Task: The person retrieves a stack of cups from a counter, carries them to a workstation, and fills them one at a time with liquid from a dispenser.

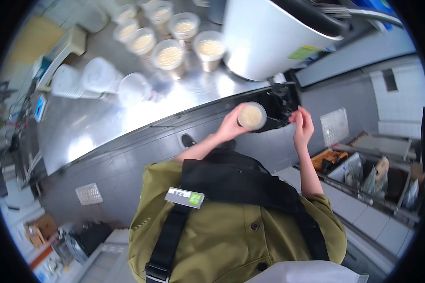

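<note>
My left hand (230,123) is wrapped round a clear plastic cup (251,116) with pale grains in it, probably rice. It is held in front of the counter edge, over a black bin (275,106). To its right, my right hand (304,126) is raised with the fingers drawn together near the bin's rim; whatever is between the fingertips, if anything, is too small to make out. On the steel counter (174,96) stand several similar filled cups (169,55). Stacks of clear plastic tubs or lids (99,75) lie to their left.
A large white and black container (269,37) stands on the counter's right part. A white scale-like device (63,56) is at the far left. Low at the right, an open drawer or crate (368,177) holds bagged items. A floor drain grate (334,126) lies right of my hands.
</note>
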`<state>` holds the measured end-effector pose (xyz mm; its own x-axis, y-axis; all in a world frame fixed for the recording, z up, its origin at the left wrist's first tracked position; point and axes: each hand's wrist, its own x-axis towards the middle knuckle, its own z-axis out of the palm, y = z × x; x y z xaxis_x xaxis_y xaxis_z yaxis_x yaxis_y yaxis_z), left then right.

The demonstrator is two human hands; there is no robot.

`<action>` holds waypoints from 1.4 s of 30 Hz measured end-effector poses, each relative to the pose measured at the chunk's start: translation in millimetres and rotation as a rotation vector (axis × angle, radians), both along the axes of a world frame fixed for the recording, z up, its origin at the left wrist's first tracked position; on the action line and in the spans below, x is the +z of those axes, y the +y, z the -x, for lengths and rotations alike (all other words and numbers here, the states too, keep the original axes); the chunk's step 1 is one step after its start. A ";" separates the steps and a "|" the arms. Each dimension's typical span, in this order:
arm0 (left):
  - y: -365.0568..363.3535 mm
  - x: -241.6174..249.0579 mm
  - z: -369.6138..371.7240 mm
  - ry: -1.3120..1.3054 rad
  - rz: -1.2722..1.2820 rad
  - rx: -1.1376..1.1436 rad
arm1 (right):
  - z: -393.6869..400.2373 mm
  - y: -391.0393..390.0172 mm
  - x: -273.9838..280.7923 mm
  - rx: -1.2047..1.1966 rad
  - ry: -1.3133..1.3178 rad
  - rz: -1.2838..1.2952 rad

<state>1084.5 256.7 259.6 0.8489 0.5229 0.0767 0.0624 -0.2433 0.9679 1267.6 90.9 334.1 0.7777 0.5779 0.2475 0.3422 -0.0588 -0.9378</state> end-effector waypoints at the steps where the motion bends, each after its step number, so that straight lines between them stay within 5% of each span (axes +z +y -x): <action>1: 0.5 7.0 20.2 0.021 0.015 0.036 | 17.1 3.8 -7.8 0.087 0.036 0.039; 10: 22.4 108.3 226.2 0.279 -0.055 0.584 | 159.5 160.5 -36.6 0.760 -0.038 -0.016; 14: 54.8 122.9 297.2 0.118 -0.055 0.907 | 211.6 228.0 -52.2 0.853 -0.071 -0.008; 20: 169.1 127.3 381.3 0.209 -0.222 1.210 | 253.3 262.8 -74.6 0.642 -0.193 0.218; 27: 349.7 103.6 421.2 -0.029 -0.293 1.114 | 260.9 262.4 -89.2 0.545 -0.216 0.344; 34: 492.4 77.9 332.1 -0.159 -0.240 0.744 | 261.2 257.4 -94.8 0.502 -0.318 0.449; 42: 536.2 71.0 230.6 -0.080 -0.136 0.409 | 261.5 259.2 -103.4 0.471 -0.498 0.490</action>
